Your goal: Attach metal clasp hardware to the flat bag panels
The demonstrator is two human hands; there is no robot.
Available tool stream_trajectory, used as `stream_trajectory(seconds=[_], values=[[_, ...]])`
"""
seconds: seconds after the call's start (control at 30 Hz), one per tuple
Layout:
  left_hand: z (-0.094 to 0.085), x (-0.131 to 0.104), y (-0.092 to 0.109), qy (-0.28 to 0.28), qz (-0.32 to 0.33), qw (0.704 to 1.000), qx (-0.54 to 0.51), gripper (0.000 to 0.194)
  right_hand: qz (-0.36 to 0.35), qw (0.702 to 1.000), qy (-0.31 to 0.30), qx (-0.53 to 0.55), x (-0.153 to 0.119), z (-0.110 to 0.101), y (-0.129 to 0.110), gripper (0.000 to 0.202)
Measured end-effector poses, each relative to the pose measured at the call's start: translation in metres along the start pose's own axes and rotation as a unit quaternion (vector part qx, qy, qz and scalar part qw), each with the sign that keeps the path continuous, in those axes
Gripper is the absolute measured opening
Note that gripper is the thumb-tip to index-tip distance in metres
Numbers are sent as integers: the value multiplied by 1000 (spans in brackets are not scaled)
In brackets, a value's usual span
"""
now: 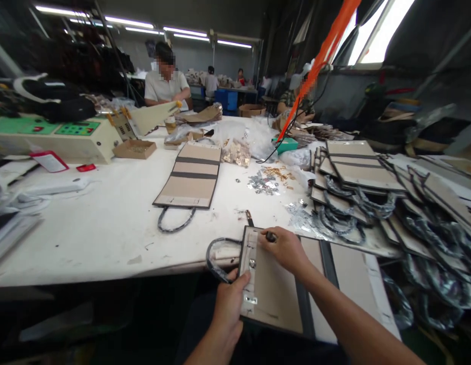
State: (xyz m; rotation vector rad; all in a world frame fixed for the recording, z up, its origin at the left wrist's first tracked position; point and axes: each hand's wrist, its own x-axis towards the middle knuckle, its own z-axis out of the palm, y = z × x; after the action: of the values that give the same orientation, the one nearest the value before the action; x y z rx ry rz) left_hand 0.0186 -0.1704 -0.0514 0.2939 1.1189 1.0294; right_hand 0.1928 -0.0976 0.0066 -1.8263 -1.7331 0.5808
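Note:
A beige bag panel (275, 284) with dark bands lies tilted over the table's front edge, its wrapped black handle (216, 256) pointing left. My left hand (231, 299) is closed on the panel's edge near the handle, thumb on top beside a small metal plate. Above the panel's far corner, my right hand (283, 248) is closed round a small tool with a dark round end (271, 236); the rest of the tool is hidden. Just beyond that corner a dark strap piece with a gold-coloured end (248, 218) lies on the table.
Another panel with a handle (193, 177) lies flat at centre left. Loose metal plates (263, 183) and gold-coloured pieces (281, 175) are scattered beyond my hands. Panels (364, 175) are piled at the right. A cream machine (99, 139) stands left; a person (165, 81) sits across the table.

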Motion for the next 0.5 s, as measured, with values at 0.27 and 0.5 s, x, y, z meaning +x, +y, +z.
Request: stream_trajectory(seconds=[0.27, 0.5], values=[[-3, -18, -19, -7, -13, 1000, -14, 58, 1, 988, -37, -148, 0, 18, -4, 17], [-32, -14, 18, 167, 206, 948, 174, 70, 12, 988, -54, -145, 9, 13, -2, 20]])
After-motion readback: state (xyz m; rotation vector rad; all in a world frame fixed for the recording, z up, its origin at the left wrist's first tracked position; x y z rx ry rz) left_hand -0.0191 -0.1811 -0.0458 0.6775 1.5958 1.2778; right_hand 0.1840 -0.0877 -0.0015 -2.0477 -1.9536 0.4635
